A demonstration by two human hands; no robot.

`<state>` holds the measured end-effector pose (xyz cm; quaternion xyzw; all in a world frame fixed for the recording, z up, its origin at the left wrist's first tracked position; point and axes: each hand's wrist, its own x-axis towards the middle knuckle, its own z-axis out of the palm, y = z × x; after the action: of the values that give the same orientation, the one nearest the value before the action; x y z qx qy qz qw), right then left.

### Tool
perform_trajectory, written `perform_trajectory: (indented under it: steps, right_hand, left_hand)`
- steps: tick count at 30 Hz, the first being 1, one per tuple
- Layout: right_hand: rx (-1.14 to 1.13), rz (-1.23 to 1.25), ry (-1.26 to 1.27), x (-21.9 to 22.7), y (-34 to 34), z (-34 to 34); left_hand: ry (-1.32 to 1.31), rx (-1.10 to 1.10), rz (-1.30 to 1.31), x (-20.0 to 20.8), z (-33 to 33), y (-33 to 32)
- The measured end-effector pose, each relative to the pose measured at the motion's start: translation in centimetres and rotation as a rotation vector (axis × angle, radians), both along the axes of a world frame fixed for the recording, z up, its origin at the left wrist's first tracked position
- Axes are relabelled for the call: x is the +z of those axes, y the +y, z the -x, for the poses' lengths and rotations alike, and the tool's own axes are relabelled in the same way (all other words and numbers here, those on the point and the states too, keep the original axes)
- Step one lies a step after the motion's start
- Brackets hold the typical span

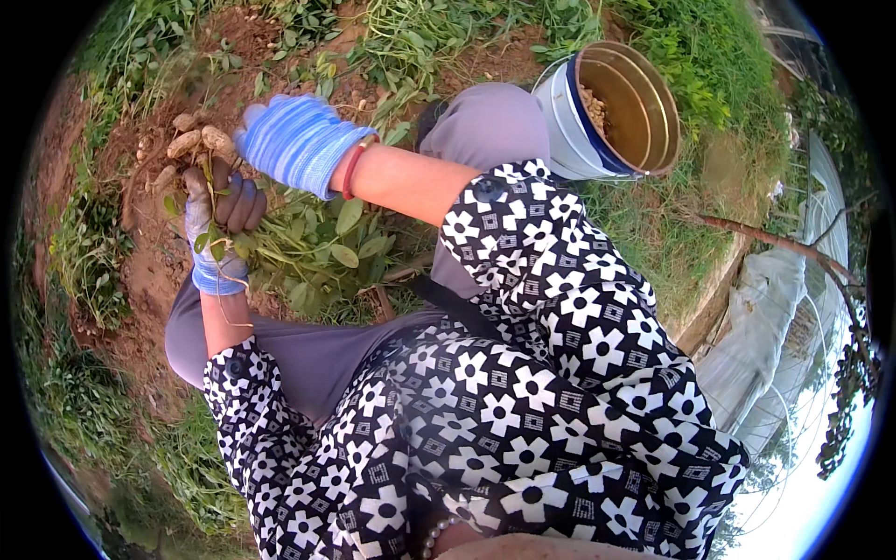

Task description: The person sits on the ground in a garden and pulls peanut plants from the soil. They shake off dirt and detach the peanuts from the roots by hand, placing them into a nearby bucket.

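My left hand (pixel 239 203), in a blue glove with dark, soiled fingers, is closed around the stems of an uprooted peanut plant (pixel 322 250). Its green leaves spread to the right of the hand, and a thin stem hangs down over the wrist. Several tan peanuts (pixel 185 143) cluster at the root end, just above the left fingers. My right hand (pixel 297 140), in a blue-and-white glove, is bent over beside these peanuts. Its fingers are curled in, and the fingertips are mostly hidden behind the hand, close against the nearest pod.
A white and blue bucket (pixel 560 117) with a brownish inside stands tilted beside my knee, with loose peanuts (pixel 595 110) in it. Pulled plants (pixel 411 42) lie on reddish soil (pixel 154 271). A bare branch (pixel 775 240) and plastic sheeting (pixel 761 299) are at the right.
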<state>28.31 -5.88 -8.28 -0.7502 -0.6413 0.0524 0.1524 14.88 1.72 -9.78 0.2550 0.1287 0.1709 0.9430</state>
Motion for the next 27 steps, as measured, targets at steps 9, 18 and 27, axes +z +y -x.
perform_trajectory:
  steps: [9, 18, 27]
  right_hand:
    - [-0.669, -0.053, 0.008, 6.7, -7.0, -12.6]
    - [-1.027, 0.501, -0.136, -4.1, -32.2, -26.9]
    - [-0.564, -0.141, -0.019, 2.5, -16.0, -19.8]
  left_hand:
    - [-0.020, 0.063, 0.021, 0.5, 0.4, 0.5]
    - [-0.070, -0.020, 0.073, -1.4, 1.2, 0.7]
    - [0.073, -0.058, 0.054, -0.7, 1.2, -0.2]
